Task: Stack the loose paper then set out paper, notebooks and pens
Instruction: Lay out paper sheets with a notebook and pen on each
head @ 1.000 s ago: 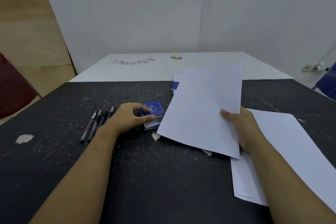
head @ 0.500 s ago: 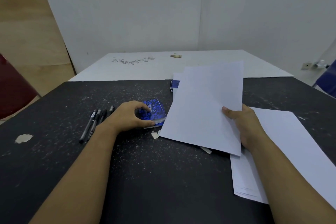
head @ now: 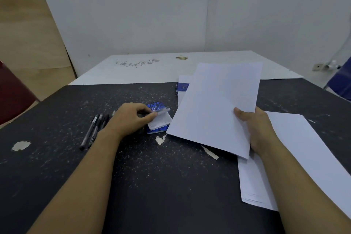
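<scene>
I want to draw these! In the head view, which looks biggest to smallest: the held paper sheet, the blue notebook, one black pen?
1. held paper sheet
2. blue notebook
3. black pen, long but much thinner than the notebook

**Your count, kind by kind**

You have two hands in view, left hand (head: 131, 119) and right hand (head: 258, 129). You have four pens (head: 94, 129), the fourth showing only its tip. You have two notebooks: small blue notebook (head: 159, 122) and spiral notebook (head: 182, 87). Paper comes in three lots: held paper (head: 214, 106), flat stack (head: 296, 148) and far sheet (head: 183, 79).
</scene>
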